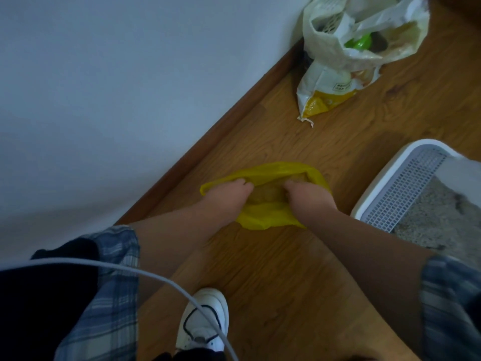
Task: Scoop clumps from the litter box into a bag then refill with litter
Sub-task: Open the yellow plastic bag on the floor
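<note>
Yellow bag [263, 222] between left grip [229, 192] and right grip [305, 194], rim in their pinch.

- The left hand [229, 195] and right hand [308, 198] grip the mouth of the yellow bag [263, 218] on the wooden floor [286, 277].
- The litter box [364, 204] sits nearby, right.
- A litter sack [325, 100] lies by the wall [104, 100].

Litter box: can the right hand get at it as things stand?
Probably yes. The litter box lies just right of the right hand with only bare floor between, but that hand is busy gripping the yellow bag.
</note>
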Tool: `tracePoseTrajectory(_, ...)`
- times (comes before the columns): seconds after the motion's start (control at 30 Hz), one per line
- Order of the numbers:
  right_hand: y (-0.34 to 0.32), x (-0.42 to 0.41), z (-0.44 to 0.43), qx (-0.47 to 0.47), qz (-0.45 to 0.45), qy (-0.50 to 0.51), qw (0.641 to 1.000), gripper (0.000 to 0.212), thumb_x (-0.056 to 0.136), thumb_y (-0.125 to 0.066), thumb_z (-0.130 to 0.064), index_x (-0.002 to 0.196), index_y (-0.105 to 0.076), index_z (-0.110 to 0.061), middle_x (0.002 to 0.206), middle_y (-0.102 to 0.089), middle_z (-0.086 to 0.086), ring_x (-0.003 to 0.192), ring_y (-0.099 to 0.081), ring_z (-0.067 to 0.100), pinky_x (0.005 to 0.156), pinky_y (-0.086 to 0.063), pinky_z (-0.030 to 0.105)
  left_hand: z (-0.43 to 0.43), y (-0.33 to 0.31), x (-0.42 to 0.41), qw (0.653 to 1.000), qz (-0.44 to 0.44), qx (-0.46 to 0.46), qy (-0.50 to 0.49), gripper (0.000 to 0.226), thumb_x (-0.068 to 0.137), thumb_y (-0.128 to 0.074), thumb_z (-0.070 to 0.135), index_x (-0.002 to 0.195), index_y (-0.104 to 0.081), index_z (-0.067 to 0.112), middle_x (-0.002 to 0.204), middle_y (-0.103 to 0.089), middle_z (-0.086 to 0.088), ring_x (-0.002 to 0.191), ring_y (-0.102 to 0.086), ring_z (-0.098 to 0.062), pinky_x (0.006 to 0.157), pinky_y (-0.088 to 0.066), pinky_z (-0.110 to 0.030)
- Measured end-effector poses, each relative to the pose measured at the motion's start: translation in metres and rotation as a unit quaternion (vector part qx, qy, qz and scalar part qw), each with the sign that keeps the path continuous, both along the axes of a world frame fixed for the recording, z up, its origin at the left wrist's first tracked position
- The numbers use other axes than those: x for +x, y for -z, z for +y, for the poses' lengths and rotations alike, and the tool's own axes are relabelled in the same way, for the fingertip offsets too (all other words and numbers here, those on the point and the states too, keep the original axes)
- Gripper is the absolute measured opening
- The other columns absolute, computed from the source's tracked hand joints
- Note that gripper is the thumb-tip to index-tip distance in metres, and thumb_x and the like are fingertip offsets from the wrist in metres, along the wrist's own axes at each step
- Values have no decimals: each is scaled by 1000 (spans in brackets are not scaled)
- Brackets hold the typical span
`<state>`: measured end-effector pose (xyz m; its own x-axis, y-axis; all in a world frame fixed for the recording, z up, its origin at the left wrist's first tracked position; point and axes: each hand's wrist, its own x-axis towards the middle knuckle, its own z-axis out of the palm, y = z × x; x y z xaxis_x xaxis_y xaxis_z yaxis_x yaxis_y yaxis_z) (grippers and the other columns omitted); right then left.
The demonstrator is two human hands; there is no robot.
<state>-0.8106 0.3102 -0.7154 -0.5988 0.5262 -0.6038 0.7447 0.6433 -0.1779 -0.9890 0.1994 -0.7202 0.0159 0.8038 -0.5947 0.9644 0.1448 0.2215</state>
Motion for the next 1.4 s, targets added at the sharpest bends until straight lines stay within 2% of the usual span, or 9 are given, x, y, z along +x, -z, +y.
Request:
tracePoseTrajectory(0.1,0,15,0,2,2,16,1000,43,96,-51,-20,136,-35,-21,119,-61,7,101,-63,32,68,-46,39,-6,4,-1,999,31,2,-41,41,92,-58,9,128,-40,13,122,-49,-9,100,-63,-30,63,-46,-40)
tracePoseTrajectory(0.33,1,32,-7,-12,-22,-37,999,111,76,-70,-58,157,0,-27,155,-24,5,142,-29,31,108,-37,50,-8,9,-8,998,28,-32,-51,104,81,-78,35,155,-6,25,149,-27,-7,127,-48,-30,84,-52,-42)
tracePoseTrajectory(0.5,-3,34,7,-35,-29,-5,999,108,76,-70,-51,157,-6,-21,159,-24,6,146,-25,31,115,-28,47,-5,8,-15,998,-5,-41,-48,110,81,-77,35,157,2,25,158,-22,-5,142,-34,-28,108,-42,-44)
tracePoseTrajectory(0.67,-9,31,13,-64,-57,3,996,106,79,-70,-48,158,-4,-24,161,-18,7,148,-21,33,116,-28,49,-1,0,-18,998,-34,-34,-35,100,84,-74,28,158,-7,23,157,-25,-4,141,-34,-26,106,-44,-42)
tracePoseTrajectory(0.8,-19,27,14,-44,-26,-10,999,63,89,-60,-33,146,-37,-22,143,-45,7,132,-44,29,101,-46,44,-2,-6,-15,999,-40,10,-34,76,90,-69,25,152,-27,16,148,-37,-6,129,-46,-26,100,-47,-43)
tracePoseTrajectory(1.0,-42,31,4,90,159,-80,980,52,90,-57,-23,140,-47,-21,134,-55,3,123,-49,25,93,-50,42,-13,-29,-3,959,-39,274,54,48,86,-70,21,131,-55,10,129,-57,-9,120,-53,-30,95,-50,-46)
tracePoseTrajectory(1.13,-32,49,-18,114,100,-107,983,102,83,-57,-62,159,-13,-10,166,-12,11,152,-11,29,122,-17,49,-26,-19,-1,978,41,191,74,107,79,-61,68,157,-17,10,164,-19,-12,152,-12,-31,123,-12,-51)
tracePoseTrajectory(1.23,-13,53,-38,118,67,-121,983,113,78,-47,-76,157,-15,-4,165,-10,16,153,-11,31,122,-17,51,-33,-2,-2,988,72,103,86,115,83,-41,80,156,14,11,166,13,-12,152,14,-29,122,5,-52)
tracePoseTrajectory(1.4,14,46,-36,69,-11,-87,994,128,75,-53,-80,156,11,-4,165,12,15,153,7,30,124,-5,47,-35,22,-6,991,84,37,96,126,76,-39,88,154,23,10,162,24,-13,150,22,-30,120,9,-55)
